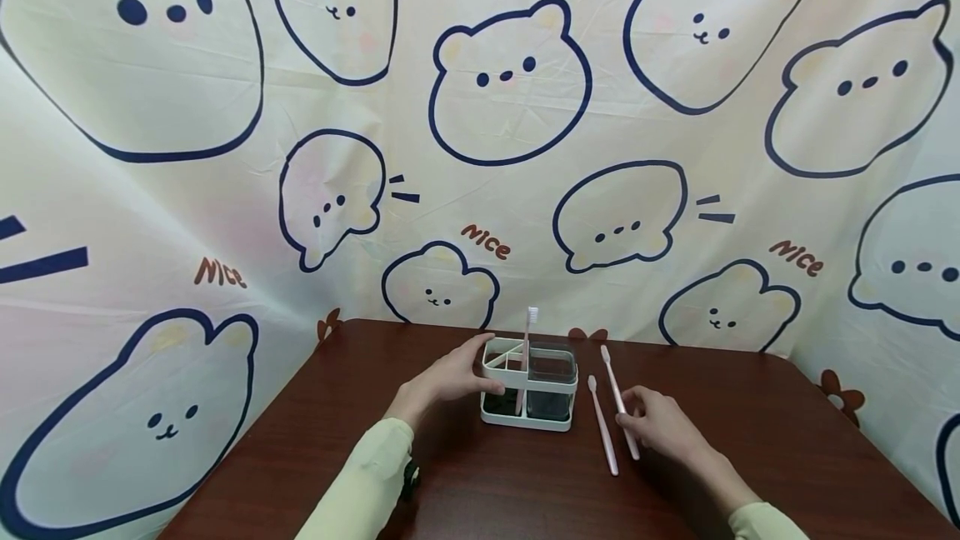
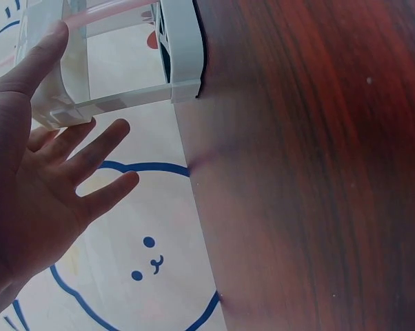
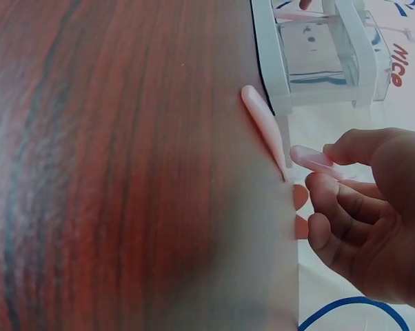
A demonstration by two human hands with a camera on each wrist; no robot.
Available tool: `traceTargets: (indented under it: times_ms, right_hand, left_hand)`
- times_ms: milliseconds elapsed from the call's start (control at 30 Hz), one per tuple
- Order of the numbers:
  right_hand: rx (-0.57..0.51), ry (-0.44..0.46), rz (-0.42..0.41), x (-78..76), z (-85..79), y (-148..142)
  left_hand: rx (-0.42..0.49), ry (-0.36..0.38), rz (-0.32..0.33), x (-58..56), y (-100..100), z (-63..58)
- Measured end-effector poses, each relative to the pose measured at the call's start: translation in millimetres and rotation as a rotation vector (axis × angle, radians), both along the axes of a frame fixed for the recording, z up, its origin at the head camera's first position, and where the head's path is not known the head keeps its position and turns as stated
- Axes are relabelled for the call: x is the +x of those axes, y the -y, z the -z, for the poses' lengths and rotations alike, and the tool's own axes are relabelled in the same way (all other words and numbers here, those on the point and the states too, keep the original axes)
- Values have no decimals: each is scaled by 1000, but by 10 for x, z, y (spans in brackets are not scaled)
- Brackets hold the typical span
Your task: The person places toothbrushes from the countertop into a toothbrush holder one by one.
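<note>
A white toothbrush holder (image 1: 527,422) with a clear cup (image 1: 551,402) in its right side stands on the table. My left hand (image 1: 448,373) grips its upper left part, thumb in front and fingers behind. A pale pink toothbrush (image 1: 527,332) stands upright in the holder, bristles up. To the right, my right hand (image 1: 663,423) pinches a second pink toothbrush (image 1: 612,377) between thumb and index finger. In the right wrist view, its handle end (image 3: 311,158) looks raised off the table. A third pink toothbrush (image 1: 603,426) lies between the holder and my right hand.
The dark brown wooden table (image 1: 337,440) ends at a pale cloth backdrop (image 1: 525,207) printed with bear outlines. The cloth hangs along the table's back and both sides.
</note>
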State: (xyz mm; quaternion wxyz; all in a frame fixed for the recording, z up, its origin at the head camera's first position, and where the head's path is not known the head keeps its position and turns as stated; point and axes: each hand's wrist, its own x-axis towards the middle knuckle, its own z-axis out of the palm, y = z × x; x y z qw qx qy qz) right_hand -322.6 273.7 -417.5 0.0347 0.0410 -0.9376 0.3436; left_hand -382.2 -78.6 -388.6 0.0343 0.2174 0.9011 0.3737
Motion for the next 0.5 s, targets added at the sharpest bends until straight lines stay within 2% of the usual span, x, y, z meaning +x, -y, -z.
traceTargets:
  times_ms: [200, 500]
  right_hand:
    - [-12, -68, -18, -4, -64, 38]
    - [-21, -108, 1, -3, -124, 107]
  left_hand:
    - [0, -5, 2, 5, 8, -2]
    - [1, -8, 17, 5, 9, -4]
